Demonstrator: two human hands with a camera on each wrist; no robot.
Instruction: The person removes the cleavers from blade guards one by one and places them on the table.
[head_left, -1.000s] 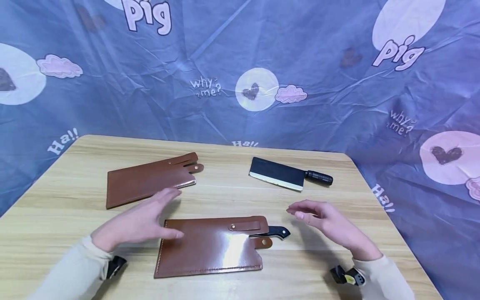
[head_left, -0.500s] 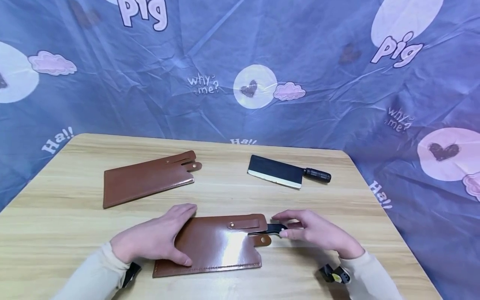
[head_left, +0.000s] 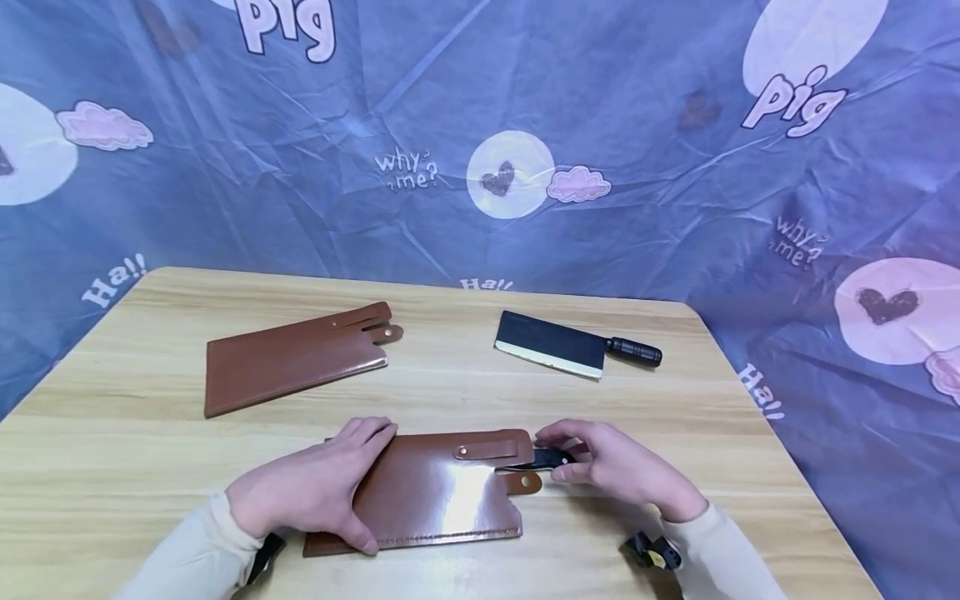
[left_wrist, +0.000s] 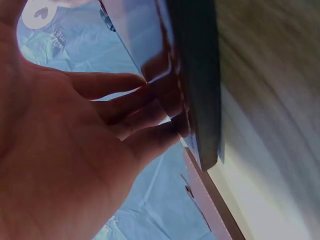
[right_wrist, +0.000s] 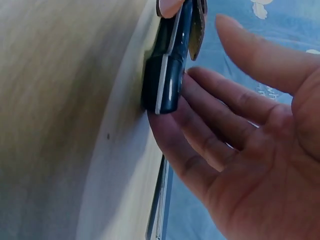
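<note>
The right hand [head_left: 615, 468] had its grip curled round the black handle [head_left: 553, 457] jutting from the near brown sheath [head_left: 442, 492]; the blade was hidden inside. The left hand [head_left: 315, 492] lay flat, fingers straight, pressing the sheath's left end on the counter [head_left: 450, 392]. Farther back lay an empty sheath [head_left: 296, 358] and a bare cleaver [head_left: 562, 346].

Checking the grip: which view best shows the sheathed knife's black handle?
The right wrist view: the black handle fills it, fingers against it. The head view shows it small; the left wrist view shows none.
</note>
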